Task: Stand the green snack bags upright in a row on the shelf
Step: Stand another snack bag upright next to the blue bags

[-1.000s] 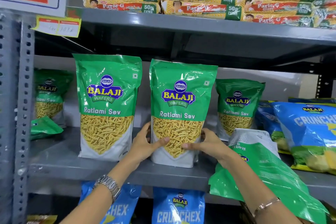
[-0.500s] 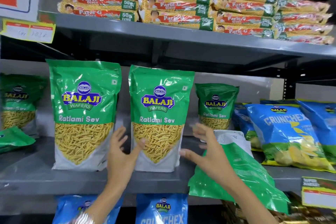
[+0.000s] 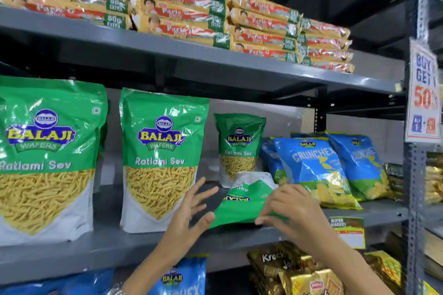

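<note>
A person's two bare hands work at the front edge of a grey metal shelf (image 3: 72,255) stocked with green snack bags. The right hand (image 3: 293,211) pinches the near edge of a flat-lying green bag (image 3: 242,206), its label upside down to the camera, fingers closed on the plastic. The left hand (image 3: 191,208), at 9 o'clock from that bag, is spread wide with fingers fanned, its thumb touching or just short of the bag's left corner; contact cannot be told for sure.

Two large green bags stand upright at the shelf front: one (image 3: 45,158) at the far 9 o'clock edge of the view, cut off by the frame, and a second (image 3: 161,158) just to its right, with a gap between them. A smaller-looking third green bag (image 3: 239,146) stands upright farther back, at 12 o'clock from the lying bag.

Blue chip bags (image 3: 316,170) lean at 3 o'clock on the same shelf. Stacked yellow-and-red biscuit packs (image 3: 179,14) fill the shelf above. A promotional sign (image 3: 423,96) hangs on the right upright. Gold snack packets (image 3: 299,273) and more blue bags (image 3: 178,278) sit on the shelf below.
</note>
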`<action>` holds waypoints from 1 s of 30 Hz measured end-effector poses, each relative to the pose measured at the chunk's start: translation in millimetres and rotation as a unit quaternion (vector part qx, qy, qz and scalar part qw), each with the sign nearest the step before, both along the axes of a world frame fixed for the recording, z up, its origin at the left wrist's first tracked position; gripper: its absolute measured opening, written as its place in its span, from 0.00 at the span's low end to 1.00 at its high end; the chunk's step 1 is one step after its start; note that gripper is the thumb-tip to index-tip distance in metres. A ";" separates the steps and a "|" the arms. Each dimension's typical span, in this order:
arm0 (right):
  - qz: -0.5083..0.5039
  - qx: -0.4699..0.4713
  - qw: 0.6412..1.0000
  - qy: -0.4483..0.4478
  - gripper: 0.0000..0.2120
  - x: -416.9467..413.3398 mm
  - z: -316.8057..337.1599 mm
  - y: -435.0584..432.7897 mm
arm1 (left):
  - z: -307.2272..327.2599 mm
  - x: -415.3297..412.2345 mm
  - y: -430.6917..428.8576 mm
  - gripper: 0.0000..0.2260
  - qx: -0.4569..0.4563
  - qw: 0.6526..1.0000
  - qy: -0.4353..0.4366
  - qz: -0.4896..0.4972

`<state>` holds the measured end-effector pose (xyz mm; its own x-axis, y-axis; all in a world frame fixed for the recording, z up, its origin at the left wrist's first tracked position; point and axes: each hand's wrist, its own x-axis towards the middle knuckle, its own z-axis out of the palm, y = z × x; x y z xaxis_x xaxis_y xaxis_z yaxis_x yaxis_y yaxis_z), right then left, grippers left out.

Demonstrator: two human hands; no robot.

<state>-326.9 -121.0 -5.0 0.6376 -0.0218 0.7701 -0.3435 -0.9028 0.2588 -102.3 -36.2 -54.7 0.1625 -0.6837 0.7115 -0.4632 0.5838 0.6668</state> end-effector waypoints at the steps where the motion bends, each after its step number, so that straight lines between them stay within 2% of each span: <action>1: -0.001 0.001 1.000 -0.019 0.13 -0.4 10.8 -4.2 | 1.8 0.3 -7.8 0.36 0.005 1.000 -0.015 0.002; 5: 0.017 0.033 0.995 -0.092 0.14 -0.3 69.4 -21.6 | 19.9 -7.4 -46.4 0.30 0.002 0.999 -0.028 0.036; 9: 0.026 0.035 0.991 -0.126 0.07 8.3 131.7 -46.9 | 51.3 -17.9 -92.0 0.29 -0.030 0.998 0.006 0.055; 12: 0.026 0.086 0.987 -0.130 0.06 17.7 169.1 -77.1 | 61.9 -18.5 -120.8 0.24 0.014 0.999 0.031 0.033; 15: -0.003 0.120 0.987 -0.110 0.08 27.3 191.8 -110.9 | 63.2 -18.7 -144.8 0.30 0.041 0.996 0.072 0.026; 18: -0.019 0.154 0.982 -0.110 0.13 32.4 196.8 -144.6 | 67.5 -20.9 -161.0 0.35 0.042 0.992 0.118 0.019; 20: -0.036 0.176 0.971 -0.159 0.16 31.4 189.3 -167.2 | 68.6 -21.0 -169.8 0.35 0.045 0.988 0.141 0.036; 22: -0.013 0.240 0.942 -0.232 0.17 27.2 174.2 -186.1 | 67.7 -20.8 -174.1 0.34 0.045 0.986 0.150 0.066; 23: 0.021 0.285 0.923 -0.258 0.14 24.7 165.1 -193.9 | 67.5 -21.3 -175.8 0.35 0.046 0.984 0.154 0.075; 25: 0.058 0.339 0.902 -0.262 0.09 21.5 144.9 -206.8 | 66.2 -22.9 -179.6 0.39 0.052 0.982 0.162 0.087; 28: 0.077 0.365 0.890 -0.261 0.16 21.3 126.8 -221.6 | 67.4 -24.7 -182.3 0.42 0.051 0.979 0.171 0.096; 30: 0.098 0.378 0.880 -0.270 0.13 21.3 125.8 -222.2 | 67.8 -25.6 -184.2 0.40 0.038 0.979 0.168 0.105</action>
